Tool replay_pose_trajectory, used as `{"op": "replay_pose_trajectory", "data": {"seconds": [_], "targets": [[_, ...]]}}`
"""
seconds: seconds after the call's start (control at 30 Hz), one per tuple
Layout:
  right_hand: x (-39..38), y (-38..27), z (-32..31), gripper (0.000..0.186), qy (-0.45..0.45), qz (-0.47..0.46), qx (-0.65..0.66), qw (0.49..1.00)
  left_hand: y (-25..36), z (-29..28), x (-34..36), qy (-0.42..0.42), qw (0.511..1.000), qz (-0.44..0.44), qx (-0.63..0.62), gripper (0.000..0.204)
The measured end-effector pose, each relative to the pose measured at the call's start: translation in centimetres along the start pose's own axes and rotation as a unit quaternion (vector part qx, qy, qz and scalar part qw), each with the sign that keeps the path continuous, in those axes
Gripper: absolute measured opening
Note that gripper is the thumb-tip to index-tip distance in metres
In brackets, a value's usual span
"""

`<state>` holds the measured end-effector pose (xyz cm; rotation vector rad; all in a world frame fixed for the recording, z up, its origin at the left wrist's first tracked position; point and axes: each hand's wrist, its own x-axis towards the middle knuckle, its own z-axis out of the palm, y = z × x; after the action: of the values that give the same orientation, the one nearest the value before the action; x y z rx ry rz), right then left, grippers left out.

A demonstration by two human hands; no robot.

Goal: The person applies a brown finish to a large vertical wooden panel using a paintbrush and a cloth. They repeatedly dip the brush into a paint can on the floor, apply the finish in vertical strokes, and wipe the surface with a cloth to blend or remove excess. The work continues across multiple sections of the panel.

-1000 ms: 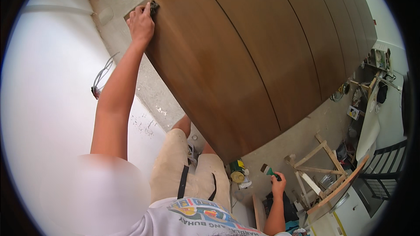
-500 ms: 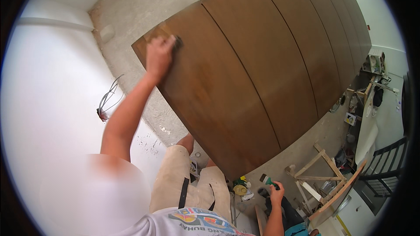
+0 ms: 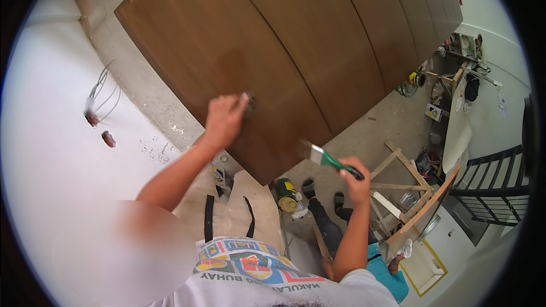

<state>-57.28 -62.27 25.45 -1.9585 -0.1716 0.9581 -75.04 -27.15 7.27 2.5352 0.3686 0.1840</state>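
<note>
A large brown wooden panel (image 3: 267, 74) with dark parallel grooves spreads in front of me. Fingers closed, my left hand (image 3: 224, 118) presses a small dark wad (image 3: 250, 100) against its near part; blur hides whether it is cloth or a pad. To the right, just past the panel's near corner, my right hand (image 3: 355, 177) grips a paintbrush (image 3: 329, 160) by its green and black handle. The brush's pale metal band points left, and its bristle tip is smeared by motion over the panel.
Below the panel's corner stands an open paint can (image 3: 286, 194). A co-worker in a teal shirt (image 3: 388, 276) is at the lower right, near a wooden frame (image 3: 406, 182). A black railing (image 3: 489, 190) stands at right. Wires (image 3: 98, 94) stick out of the left wall.
My left hand has slid the wad from the panel's far left end toward me. My right hand has risen from low beside the panel, bringing the paintbrush to its near corner. The view has shifted.
</note>
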Motion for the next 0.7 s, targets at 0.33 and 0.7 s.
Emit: {"op": "replay_pose_trajectory", "data": {"seconds": [0.33,0.7], "targets": [[18.2,-6.1,12.4,0.019,-0.245,-0.061,-0.113,0.961,11.3,0.0,-14.7,-0.099,0.950,-0.098,-0.280,0.053],[39.1,-25.4,35.5,0.020,-0.173,-0.226,0.026,0.958,-1.2,-9.2,-18.5,0.085,0.853,-0.416,-0.303,0.042]]}}
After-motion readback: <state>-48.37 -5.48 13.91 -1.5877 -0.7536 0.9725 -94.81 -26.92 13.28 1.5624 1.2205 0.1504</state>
